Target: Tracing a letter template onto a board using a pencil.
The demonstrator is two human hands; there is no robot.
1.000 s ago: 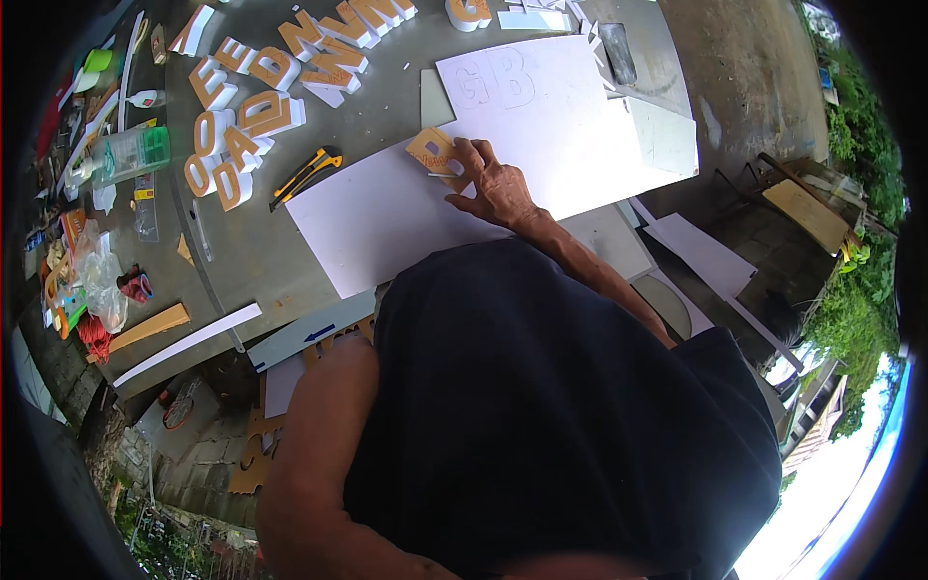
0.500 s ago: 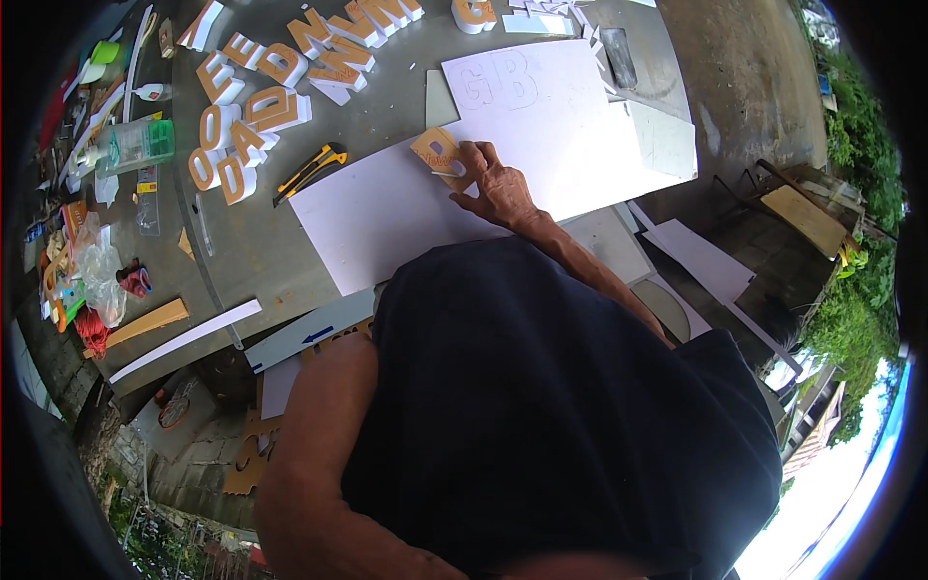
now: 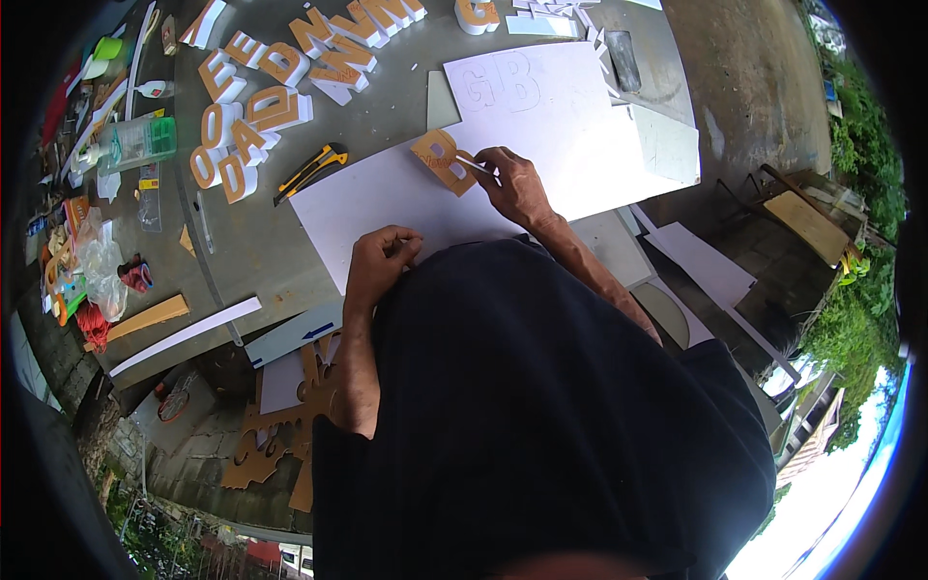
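Observation:
My right hand [image 3: 518, 190] is closed in a pinch on a thin white stick, seemingly a pencil [image 3: 476, 165], whose end reaches over a brown letter-shaped cutout [image 3: 452, 176]. That cutout lies flat on a large white sheet [image 3: 580, 130], with handwriting on its face. Near the sheet's lower left edge, my left hand [image 3: 379, 261] has its fingers curled together; whether anything is in them is hidden. Two letter outlines are drawn in pencil on the far part of the sheet. A yellow and black utility knife [image 3: 311, 174] rests just left of the sheet.
Several brown-faced letters with white sides [image 3: 290, 106] stand at the far left of the grey table [image 3: 377, 116]. A green-tinted bottle [image 3: 140, 143] and a clear plastic bag [image 3: 100, 261] are further left. White offcuts [image 3: 541, 24] lie at the back; brown scrap boards [image 3: 280, 425] sit below the edge.
My left hand has risen from beside my body to the sheet. My right hand has shifted right off the cutout, now showing the white stick. The cutout is turned slightly.

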